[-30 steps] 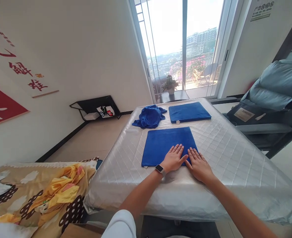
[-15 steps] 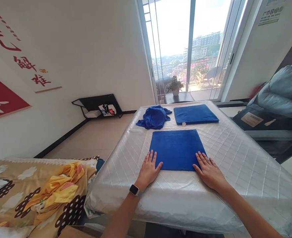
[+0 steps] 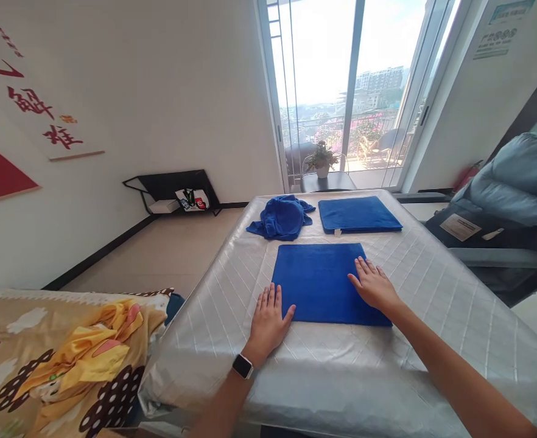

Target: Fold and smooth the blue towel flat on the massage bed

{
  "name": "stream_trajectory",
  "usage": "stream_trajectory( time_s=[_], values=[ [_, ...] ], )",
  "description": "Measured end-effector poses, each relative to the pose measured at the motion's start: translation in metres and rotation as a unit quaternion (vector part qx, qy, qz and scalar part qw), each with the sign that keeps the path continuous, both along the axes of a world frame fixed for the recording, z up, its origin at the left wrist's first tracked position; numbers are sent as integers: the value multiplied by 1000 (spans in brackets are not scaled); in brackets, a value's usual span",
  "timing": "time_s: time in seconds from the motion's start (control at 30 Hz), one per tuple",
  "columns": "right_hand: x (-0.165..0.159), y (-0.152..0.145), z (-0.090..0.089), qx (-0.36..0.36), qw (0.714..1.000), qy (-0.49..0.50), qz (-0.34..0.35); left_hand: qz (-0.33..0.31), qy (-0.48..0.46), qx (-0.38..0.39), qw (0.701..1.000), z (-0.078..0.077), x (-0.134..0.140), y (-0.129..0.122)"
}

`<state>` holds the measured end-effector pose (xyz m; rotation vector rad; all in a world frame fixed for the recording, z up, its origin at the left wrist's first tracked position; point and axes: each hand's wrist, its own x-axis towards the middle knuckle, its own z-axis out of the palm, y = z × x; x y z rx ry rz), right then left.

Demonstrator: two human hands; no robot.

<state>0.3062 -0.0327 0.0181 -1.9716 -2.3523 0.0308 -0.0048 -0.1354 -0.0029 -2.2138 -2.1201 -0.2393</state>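
Observation:
A blue towel lies flat and smooth as a rectangle on the silver quilted cover in front of me. My left hand rests palm down at its near left corner, fingers stretched out. On its right side lies my right hand, also flat with fingers extended. Behind it to the right are flat, folded blue towels with a small white tag at the near edge. A crumpled blue towel sits at the far left.
Left of the table is a bed with a patterned blanket and yellow cloth. A grey recliner stands close on the right. Beyond the table are a potted plant on a chair and a sliding glass door.
My right hand has moved up and slightly inward along the towel's right side. My left hand stays at the near left corner. The view has shifted slightly.

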Motion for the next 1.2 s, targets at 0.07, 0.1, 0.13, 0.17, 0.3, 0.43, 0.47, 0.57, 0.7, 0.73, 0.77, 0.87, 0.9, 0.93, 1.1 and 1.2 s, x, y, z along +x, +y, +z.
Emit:
stream_trajectory(
  time_s=[0.07, 0.1, 0.13, 0.17, 0.3, 0.43, 0.47, 0.57, 0.7, 0.73, 0.77, 0.87, 0.9, 0.93, 1.1, 1.2],
  values=[
    [-3, 8, -10, -12, 1000, 14, -20, -2, 6, -9, 1000, -1, -2, 0],
    [-3, 9, -15, -16, 999, 20, -23, -3, 10, -15, 1000, -1, -4, 1],
    [-2, 10, -20, -17, 999, 25, -22, 0, 15, -23, 1000, 0, -7, 2],
    [-1, 10, -23, -16, 999, 28, -18, 10, 21, -32, 999, 2, -8, 3],
    [0, 6, -25, -9, 999, 41, -14, 51, 55, -26, 997, 23, 6, 15],
    [-3, 4, -19, -15, 999, 45, -18, -139, 49, 18, 989, 49, 74, 42],
    [-3, 3, -18, -16, 999, 41, -16, -192, 36, 16, 981, 53, 96, 52],
    [-1, 1, -16, -17, 1000, 26, -5, -268, 4, 0, 963, 50, 156, 86],
    [-1, -1, -17, -3, 1000, 17, -6, -236, -17, -26, 971, 27, 188, 119],
    [-2, -1, -17, -3, 1000, 16, -12, -229, -19, -29, 973, 21, 186, 123],
    [-2, -1, -17, -5, 1000, 15, -18, -226, -21, -28, 973, 16, 182, 124],
    [-5, 1, -17, -9, 999, 16, -30, -222, -21, -22, 975, 8, 154, 123],
    [-5, 2, -17, -9, 999, 19, -32, -213, -20, -23, 977, 7, 141, 123],
    [-5, 2, -17, -10, 999, 24, -34, -197, -20, -27, 980, 7, 127, 123],
    [-3, 5, -19, -17, 999, 27, -32, -59, -19, -50, 997, 8, 46, 132],
    [-1, 6, -22, -16, 999, 21, -32, 11, -29, -41, 999, 6, 11, 132]
  ],
)
